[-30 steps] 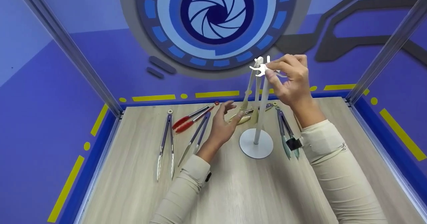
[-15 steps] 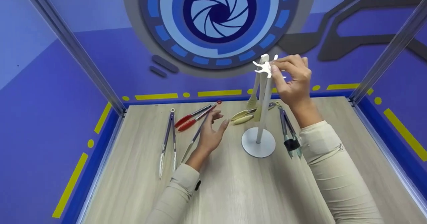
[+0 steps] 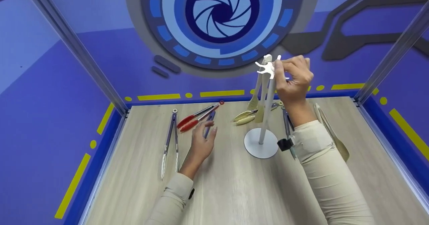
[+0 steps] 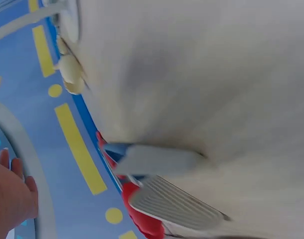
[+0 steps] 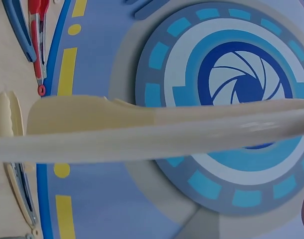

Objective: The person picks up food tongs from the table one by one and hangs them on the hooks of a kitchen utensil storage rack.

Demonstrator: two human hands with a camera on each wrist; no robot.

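A utensil stand (image 3: 267, 107) rises from a round grey base, with white hooks at its top. My right hand (image 3: 296, 75) pinches at those hooks with thumb and fingers. Behind the pole hang beige utensils; one, a flat-bladed spatula (image 5: 67, 117), shows in the right wrist view. My left hand (image 3: 202, 143) is over the table, fingers spread and slightly bent, holding nothing. Beneath it lie tongs with dark handles (image 3: 209, 119), mostly covered by the hand in the head view. The left wrist view shows their grey ribbed heads (image 4: 174, 201).
Red-tipped tongs (image 3: 192, 119) lie behind my left hand, silver-tipped tongs (image 3: 171, 141) to its left. Beige-tipped tongs (image 3: 245, 118) are behind the stand. Green-tipped tongs (image 3: 287, 124) lie partly under my right sleeve, with a beige spoon (image 3: 340, 146) beyond. Patterned walls enclose the table.
My left hand has drawn away from the stand, leftward over the dark-handled tongs. The hanging utensils have swung closer to the pole. My right forearm has shifted left, uncovering the beige spoon.
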